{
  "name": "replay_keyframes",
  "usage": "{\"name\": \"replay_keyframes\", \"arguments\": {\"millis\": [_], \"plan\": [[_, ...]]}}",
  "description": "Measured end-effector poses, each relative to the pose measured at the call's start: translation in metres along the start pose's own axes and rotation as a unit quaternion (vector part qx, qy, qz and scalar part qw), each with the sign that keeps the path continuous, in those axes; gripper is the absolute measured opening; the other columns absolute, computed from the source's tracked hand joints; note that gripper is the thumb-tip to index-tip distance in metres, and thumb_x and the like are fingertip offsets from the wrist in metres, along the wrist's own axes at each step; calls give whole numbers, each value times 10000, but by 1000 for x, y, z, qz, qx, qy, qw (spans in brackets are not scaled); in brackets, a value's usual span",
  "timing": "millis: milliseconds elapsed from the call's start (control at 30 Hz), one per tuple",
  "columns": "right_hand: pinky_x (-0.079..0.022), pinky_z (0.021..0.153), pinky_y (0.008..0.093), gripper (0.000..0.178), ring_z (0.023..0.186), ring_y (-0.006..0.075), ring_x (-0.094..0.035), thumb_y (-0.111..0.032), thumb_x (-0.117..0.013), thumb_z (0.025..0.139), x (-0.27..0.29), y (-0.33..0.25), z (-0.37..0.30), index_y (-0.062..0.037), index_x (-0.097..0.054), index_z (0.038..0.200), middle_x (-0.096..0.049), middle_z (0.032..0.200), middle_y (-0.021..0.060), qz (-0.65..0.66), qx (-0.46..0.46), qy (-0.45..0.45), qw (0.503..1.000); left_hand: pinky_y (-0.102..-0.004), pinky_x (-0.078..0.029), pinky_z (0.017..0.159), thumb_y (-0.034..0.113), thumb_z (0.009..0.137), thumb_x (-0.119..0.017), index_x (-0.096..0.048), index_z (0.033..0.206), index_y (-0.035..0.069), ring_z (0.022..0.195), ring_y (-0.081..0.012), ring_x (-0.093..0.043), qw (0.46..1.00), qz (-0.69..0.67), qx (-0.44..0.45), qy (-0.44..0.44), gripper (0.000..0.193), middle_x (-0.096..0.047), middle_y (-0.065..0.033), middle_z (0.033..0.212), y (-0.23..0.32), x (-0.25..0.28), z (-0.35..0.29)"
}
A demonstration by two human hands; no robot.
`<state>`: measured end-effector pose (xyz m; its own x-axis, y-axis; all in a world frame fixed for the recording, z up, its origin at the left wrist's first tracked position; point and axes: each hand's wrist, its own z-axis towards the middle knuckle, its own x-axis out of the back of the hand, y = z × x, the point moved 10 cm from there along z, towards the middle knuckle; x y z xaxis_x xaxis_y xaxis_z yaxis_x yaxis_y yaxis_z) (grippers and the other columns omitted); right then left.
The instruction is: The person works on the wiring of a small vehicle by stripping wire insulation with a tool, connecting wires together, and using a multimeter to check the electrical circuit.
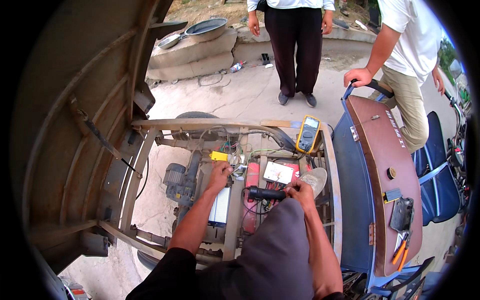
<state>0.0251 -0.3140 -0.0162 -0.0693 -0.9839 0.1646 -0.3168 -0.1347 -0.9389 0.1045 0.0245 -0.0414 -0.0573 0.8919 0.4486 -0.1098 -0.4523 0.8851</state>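
I look down into the open frame of a small vehicle [150, 125] with its cargo bed tipped up on the left. My left hand [220, 172] reaches into a bundle of coloured wires [232, 150] beside a yellow connector [218, 156], fingers pinched among the wires. My right hand [299, 191] grips a black cylindrical handle [265, 193] with a cable, held over a red battery [252, 175]. A silver finned controller box [219, 207] lies below my left wrist. A yellow multimeter [307, 134] leans on the frame rail.
An electric motor [177, 182] sits left of the wires. A brown seat board [385, 165] on the right carries orange-handled pliers [400, 250] and a small black part [401, 214]. Two people stand beyond the frame; one rests a hand [357, 76] on a blue bar. Metal basins [205, 28] sit on a concrete ledge.
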Motion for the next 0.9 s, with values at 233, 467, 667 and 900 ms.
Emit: {"name": "replay_keyframes", "arguments": {"millis": [233, 467, 667, 900], "plan": [[-531, 658, 313, 135, 684, 179, -678, -96, -715, 772, 10, 31, 28, 8, -722, 857, -711, 745, 116, -134, -1, -30, 991, -285, -444, 801, 82, 885, -658, -657, 913, -14, 868, -130, -571, 994, -102, 34, 27, 100, -624, -34, 877, -26, -2, 10], [-521, 645, 329, 154, 651, 156, -639, -131, -716, 790, -23, -17, 22, 6, -708, 859, -693, 722, 88, -233, 41, -59, 970, -289, -433, 818, 76, 837, -713, -665, 873, -1, 906, -132, -571, 992, -115, 48, -25, 98, -628, -28, 930, -14, -4, 0], [-529, 762, 395, 199, 806, 307, -696, -186, -673, 817, -66, -27, 38, -5, -710, 889, -703, 808, 188, -188, 44, -156, 969, -309, -445, 859, 58, 812, -723, -672, 912, -1, 984, -186, -577, 996, -69, 23, -51, 128, -611, -70, 1029, -11, -8, 2], [-523, 828, 445, 255, 887, 423, -666, -180, -611, 835, -144, -84, 110, 39, -690, 940, -683, 886, 258, -316, 124, -199, 919, -295, -449, 825, 62, 812, -712, -668, 913, 6, 945, -177, -570, 997, -42, 38, -50, 124, -579, -64, 1107, 14, 1, -5]]}}
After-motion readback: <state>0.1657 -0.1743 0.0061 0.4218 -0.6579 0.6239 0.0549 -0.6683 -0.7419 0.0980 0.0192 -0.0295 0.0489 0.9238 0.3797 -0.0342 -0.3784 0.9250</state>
